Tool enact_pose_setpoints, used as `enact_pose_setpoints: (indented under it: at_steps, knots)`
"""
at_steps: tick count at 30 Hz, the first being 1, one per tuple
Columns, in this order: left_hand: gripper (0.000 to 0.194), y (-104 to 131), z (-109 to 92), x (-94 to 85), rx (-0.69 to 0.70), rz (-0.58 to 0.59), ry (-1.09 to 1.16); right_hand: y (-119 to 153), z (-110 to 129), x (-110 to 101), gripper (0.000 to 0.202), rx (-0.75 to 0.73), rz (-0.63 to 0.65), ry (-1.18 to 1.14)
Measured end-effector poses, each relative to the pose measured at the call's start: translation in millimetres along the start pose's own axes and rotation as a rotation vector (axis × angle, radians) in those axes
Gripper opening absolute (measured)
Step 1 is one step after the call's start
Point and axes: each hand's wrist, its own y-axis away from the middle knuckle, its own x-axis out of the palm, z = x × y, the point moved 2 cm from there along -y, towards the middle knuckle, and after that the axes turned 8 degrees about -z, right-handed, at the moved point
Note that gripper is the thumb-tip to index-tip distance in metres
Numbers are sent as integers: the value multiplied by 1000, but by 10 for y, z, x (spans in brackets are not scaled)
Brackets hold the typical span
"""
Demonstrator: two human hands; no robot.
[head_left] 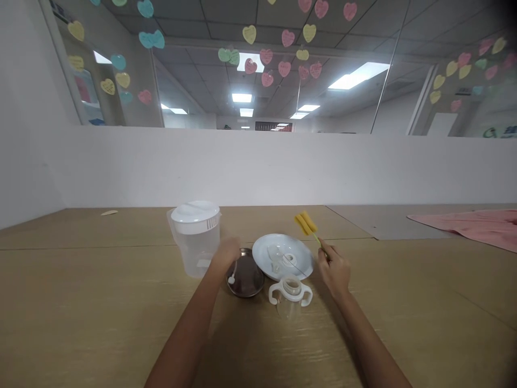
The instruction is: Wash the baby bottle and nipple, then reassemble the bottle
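Note:
My left hand [227, 254], slightly blurred, is closed on a thin white straw [232, 276] with a small knob at its lower end. The straw hangs over the left side of a round dark metal bowl [247, 277]. In my right hand [334, 269] is a sponge brush [307, 223], its yellow foam head pointing up and left on a thin green handle. A white plate [263, 249] between my hands bears small clear and white parts [288, 260]. Nearer to me stands a clear baby bottle [291, 295], uncapped, with two white side handles.
A translucent plastic pitcher [194, 242] with a white lid stands left of the bowl. Pink cloth [476, 223] lies at the far right. A flat pale piece [109, 213] rests at the back left. A white wall [258, 167] with glass above bounds the brown table [100, 312].

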Motion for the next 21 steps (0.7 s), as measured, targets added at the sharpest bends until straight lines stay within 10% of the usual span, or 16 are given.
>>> enact_pose_setpoints:
  at_steps: [6,15,21]
  knots:
    - [20,19,-329,15,264,-128,116,13,-13,45,43,-46,-11,6]
    - [43,-122,-738,631,383,-176,345,5,-83,126,39,-82,-120,4]
    - [62,-118,-684,338,296,-238,555,2,-25,108,35,-109,-129,-19]
